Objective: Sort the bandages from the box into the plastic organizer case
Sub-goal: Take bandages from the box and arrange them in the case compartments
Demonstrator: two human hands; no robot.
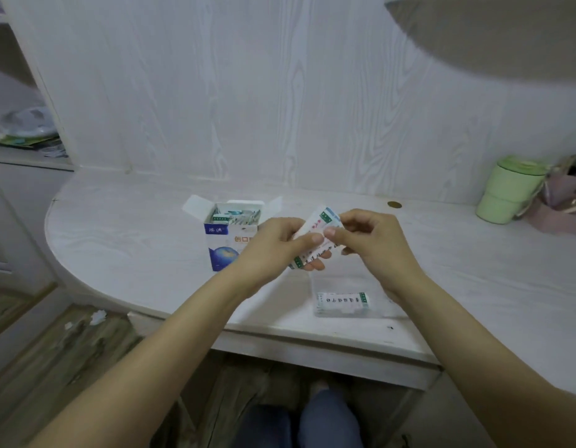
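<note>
White wood-grain wall; rounded white desk; wooden floor; shelf at left.

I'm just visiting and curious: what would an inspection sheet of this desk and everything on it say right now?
Surface: white wood-grain desk, rounded left end.
Job's things: open box with bandages inside; bandages held above the desk; clear case near the front edge, a few bandages in it.
Clutter: green cup, pink bag, a coin.
Grippers: left hand and right hand both pinch the held bandages.
Cables: nothing seen.
Surroundings: shelf on the left with packets; paper scraps on the floor.
</note>
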